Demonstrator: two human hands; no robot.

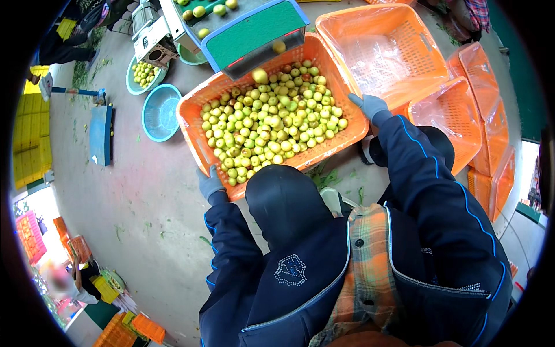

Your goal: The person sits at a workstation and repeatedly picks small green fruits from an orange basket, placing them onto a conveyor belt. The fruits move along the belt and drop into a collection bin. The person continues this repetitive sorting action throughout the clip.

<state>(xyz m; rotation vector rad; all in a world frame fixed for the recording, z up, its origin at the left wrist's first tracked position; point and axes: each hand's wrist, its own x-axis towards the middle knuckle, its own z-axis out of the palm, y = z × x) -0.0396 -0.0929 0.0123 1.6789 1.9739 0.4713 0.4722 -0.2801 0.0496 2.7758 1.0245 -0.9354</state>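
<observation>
An orange perforated crate [191, 139] holds several yellow-green round fruits [272, 121], some with brown patches. My left hand [211, 185], in a grey glove, grips its lower left side. My right hand [373, 107], also gloved, holds the rim at its right side. Above the crate's far side is a machine outlet with a green mat and blue edge [254, 40]; two fruits show near its lip, one pale yellow [260, 76].
Orange crates with clear liners [381, 52] are at the right. Blue basins [159, 113], a blue board [100, 136] and a small white machine [156, 43] are at the left. Yellow crates [32, 133] line the far left. People [69, 49] are at the left edge.
</observation>
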